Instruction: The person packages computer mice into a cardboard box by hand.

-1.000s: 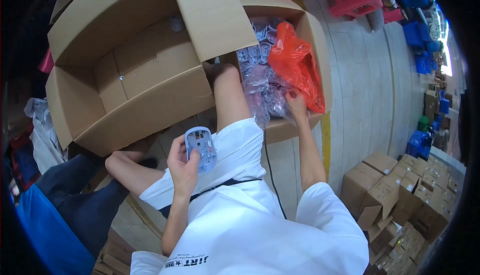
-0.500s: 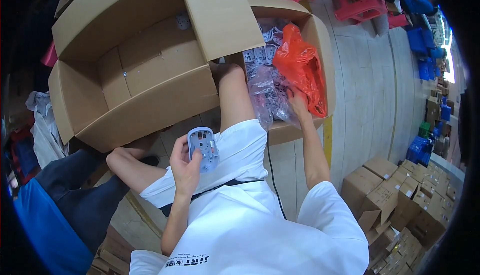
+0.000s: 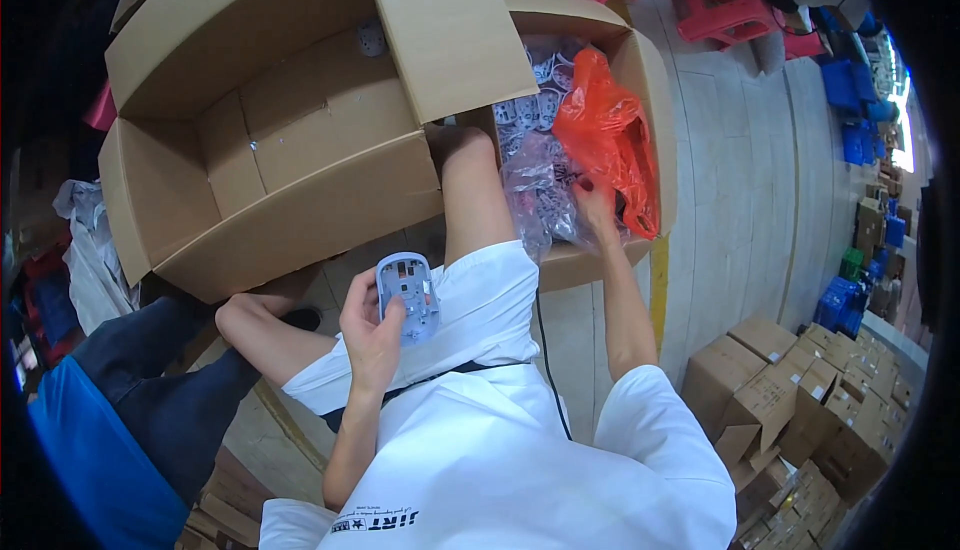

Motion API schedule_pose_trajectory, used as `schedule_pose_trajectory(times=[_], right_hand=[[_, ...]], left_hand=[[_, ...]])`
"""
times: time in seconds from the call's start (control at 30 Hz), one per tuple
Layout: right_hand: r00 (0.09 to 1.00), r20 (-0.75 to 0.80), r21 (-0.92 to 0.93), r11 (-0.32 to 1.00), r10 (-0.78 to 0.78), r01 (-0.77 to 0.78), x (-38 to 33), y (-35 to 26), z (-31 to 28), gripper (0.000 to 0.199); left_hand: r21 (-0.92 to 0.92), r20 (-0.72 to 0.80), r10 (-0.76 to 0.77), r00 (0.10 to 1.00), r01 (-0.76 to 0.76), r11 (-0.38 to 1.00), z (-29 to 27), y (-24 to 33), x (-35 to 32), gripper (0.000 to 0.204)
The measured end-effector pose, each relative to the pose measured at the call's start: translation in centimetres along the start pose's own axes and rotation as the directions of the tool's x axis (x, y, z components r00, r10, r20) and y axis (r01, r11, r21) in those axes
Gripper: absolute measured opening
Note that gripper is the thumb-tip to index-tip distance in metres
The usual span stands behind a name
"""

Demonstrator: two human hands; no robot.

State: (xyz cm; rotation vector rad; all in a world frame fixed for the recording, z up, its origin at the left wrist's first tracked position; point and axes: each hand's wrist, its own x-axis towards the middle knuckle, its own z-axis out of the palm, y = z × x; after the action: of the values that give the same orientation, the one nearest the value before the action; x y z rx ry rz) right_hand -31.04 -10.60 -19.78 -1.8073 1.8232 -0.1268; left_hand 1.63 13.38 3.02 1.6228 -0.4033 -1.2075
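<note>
Work by two bare hands above a tiled floor. The left hand (image 3: 370, 340) grasps a pale lilac-grey plastic shell (image 3: 408, 300), rounded at the ends, its hollow inner side facing up and the thumb lying on it; the shell is held over the seated person's white shorts (image 3: 490, 300). The right hand (image 3: 595, 205) reaches into a carton (image 3: 585, 266), fingers bent among small dark parts (image 3: 558, 200); whether it grips one cannot be told. Left of this hand lies a crumpled clear plastic bag (image 3: 530, 178); just beyond it, a red plastic bag (image 3: 605, 120); farther off, more pale shells (image 3: 525, 110). Beyond the left hand stands a larger open carton (image 3: 310, 205), with one pale piece (image 3: 371, 40) near its far right corner. To the right of the right hand extends the floor (image 3: 725, 170) of pale tiles, crossed near the carton by a yellow line (image 3: 660, 280). Farther out are pink stools (image 3: 722, 0), blue crates (image 3: 838, 82) and, nearer the body, stacked cartons (image 3: 765, 390). Left of the left hand are another person's dark trousers (image 3: 170, 385) and blue garment (image 3: 100, 465).
</note>
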Motion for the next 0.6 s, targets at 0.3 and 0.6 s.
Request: schedule_pose_trajectory(times=[0.3, 0.6], right_hand=[[0.977, -0.125, 0.46, 0.883, 0.171, -0.095, -1.1, 3.3, 0.3, 0.022], [0.993, 0.003, 0.574, 0.813, 0.122, -0.102, -0.7, 5.9, 0.4, 0.024]], left_hand=[[0.019, 0.008, -0.001, 1.0, 0.0, 1.0, 0.3, -0.2, 0.1, 0.039], [0.025, 0.028, -0.001, 1.0, 0.0, 1.0, 0.5, -0.5, 0.2, 0.039]])
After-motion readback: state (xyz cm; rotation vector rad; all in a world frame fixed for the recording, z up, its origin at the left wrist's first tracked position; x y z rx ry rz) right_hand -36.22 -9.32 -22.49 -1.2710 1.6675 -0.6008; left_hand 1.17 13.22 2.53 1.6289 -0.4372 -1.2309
